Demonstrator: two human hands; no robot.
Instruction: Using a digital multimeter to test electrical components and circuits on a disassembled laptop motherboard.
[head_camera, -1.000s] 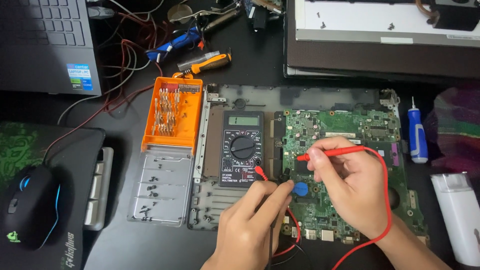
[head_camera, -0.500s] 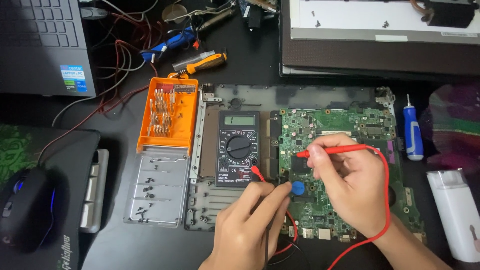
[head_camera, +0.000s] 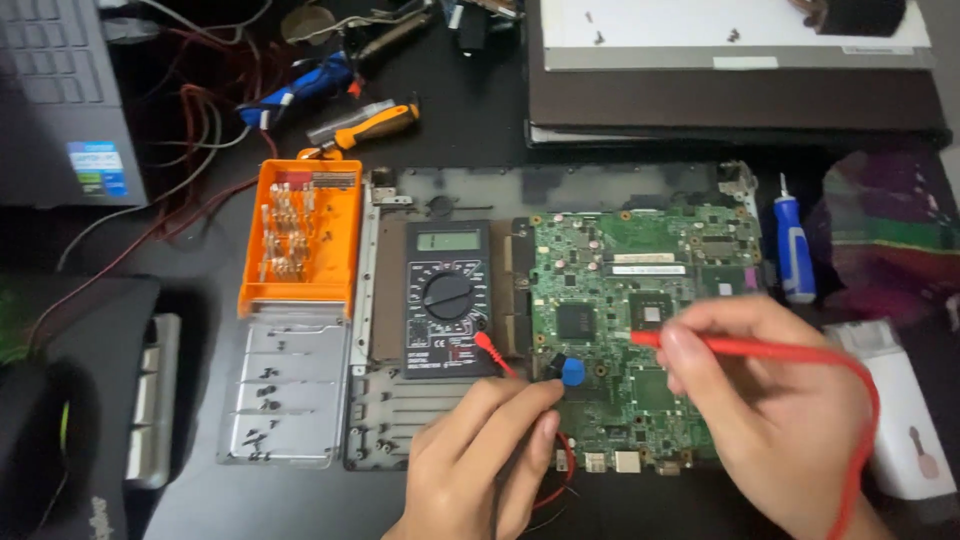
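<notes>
A green circuit board lies on a dark laptop base, with a black multimeter just left of it. My right hand grips a red test probe like a pen, its tip touching the board near a square chip. My left hand pinches a black probe against the board beside a round blue button cell. A red plug sits in the meter's lower right socket. The black probe's tip is hidden by my fingers.
An orange bit case with a clear lid holding screws lies left of the meter. A blue screwdriver rests right of the board, a white box beyond it. A laptop, tangled wires and tools lie behind.
My right hand and the red probe have shifted right and down on the board, toward the square chip. My left hand stays by the blue cell.
</notes>
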